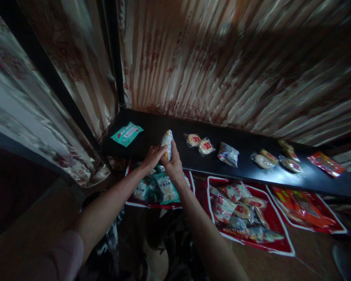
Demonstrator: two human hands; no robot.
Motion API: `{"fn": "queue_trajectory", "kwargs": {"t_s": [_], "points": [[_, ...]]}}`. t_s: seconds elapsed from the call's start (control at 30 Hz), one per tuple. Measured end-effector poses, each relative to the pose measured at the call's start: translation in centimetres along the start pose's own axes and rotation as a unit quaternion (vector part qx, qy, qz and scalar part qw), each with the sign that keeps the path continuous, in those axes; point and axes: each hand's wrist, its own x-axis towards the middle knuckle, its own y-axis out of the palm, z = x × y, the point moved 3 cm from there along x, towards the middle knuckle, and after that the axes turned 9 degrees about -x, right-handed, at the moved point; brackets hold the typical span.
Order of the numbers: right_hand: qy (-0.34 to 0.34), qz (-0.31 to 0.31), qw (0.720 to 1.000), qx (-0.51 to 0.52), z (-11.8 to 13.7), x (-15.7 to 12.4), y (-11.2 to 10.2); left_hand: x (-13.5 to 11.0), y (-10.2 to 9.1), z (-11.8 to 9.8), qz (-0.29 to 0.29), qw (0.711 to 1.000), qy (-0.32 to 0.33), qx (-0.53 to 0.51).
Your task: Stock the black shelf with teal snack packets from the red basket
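Observation:
A small white snack packet with yellow marks stands tilted between my two hands, over the front part of the black shelf. My left hand grips its lower left side. From the right, my right hand closes around the same packet, fingers along its edge. To the left lies a flat teal snack packet. Two round wrapped pastries rest on the shelf to the right, and beyond them is a puffed white and blue packet.
Farther right on the shelf are several wrapped pastries and an orange-red packet. Below its front edge sit red baskets with white rims: one with teal packets, one with mixed packets, one with orange packets. Patterned curtains hang behind.

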Motion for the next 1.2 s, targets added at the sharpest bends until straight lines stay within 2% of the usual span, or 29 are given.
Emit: {"fn": "queue_trajectory", "kwargs": {"t_s": [0.17, 0.23, 0.3, 0.4, 0.47, 0.6, 0.7, 0.8, 0.9, 0.97, 1.0, 1.1, 1.2], "points": [[-0.039, -0.055, 0.983, -0.172, -1.2, 0.2, -1.6, 0.0, 0.7, 1.2, 0.047, 0.996, -0.063, -0.029], [-0.015, -0.066, 0.963, -0.262, -2.2, 0.4, -2.2, -0.2, 0.8, 1.9, 0.060, 0.995, -0.077, 0.022], [0.003, -0.060, 0.942, -0.329, -3.4, 0.6, -2.4, -0.5, 0.7, 2.5, 0.081, 0.986, -0.065, 0.128], [-0.012, -0.047, 0.922, -0.383, -4.8, 0.9, -2.3, -1.5, 0.1, 2.9, 0.122, 0.949, 0.009, 0.292], [-0.018, -0.043, 0.917, -0.396, -5.3, 1.2, -2.0, -2.1, -0.2, 3.0, 0.149, 0.921, 0.051, 0.357], [0.001, -0.051, 0.916, -0.398, -5.8, 1.9, -2.0, -2.8, -0.3, 3.4, 0.202, 0.870, 0.054, 0.447], [0.001, -0.065, 0.906, -0.418, -6.4, 2.4, -2.7, -2.4, -0.2, 2.4, 0.207, 0.839, 0.054, 0.500], [-0.011, -0.069, 0.887, -0.457, -7.5, 3.1, -3.7, -1.3, -1.4, -0.1, 0.150, 0.827, 0.105, 0.531], [-0.006, -0.089, 0.879, -0.467, -8.6, 3.9, -4.6, 0.2, -4.7, -2.9, 0.004, 0.803, 0.152, 0.576], [-0.010, -0.094, 0.880, -0.465, -9.0, 4.4, -4.7, 1.1, -7.6, -3.7, -0.109, 0.765, 0.127, 0.622], [-0.013, -0.090, 0.881, -0.464, -9.0, 4.6, -4.7, 1.5, -8.8, -3.7, -0.142, 0.752, 0.099, 0.637], [-0.012, -0.076, 0.884, -0.461, -9.0, 4.9, -4.4, 2.5, -11.1, -2.5, -0.151, 0.743, 0.003, 0.652], [-0.010, -0.075, 0.885, -0.459, -9.1, 5.1, -4.5, 2.7, -11.3, -1.5, -0.144, 0.733, -0.008, 0.665]]}}
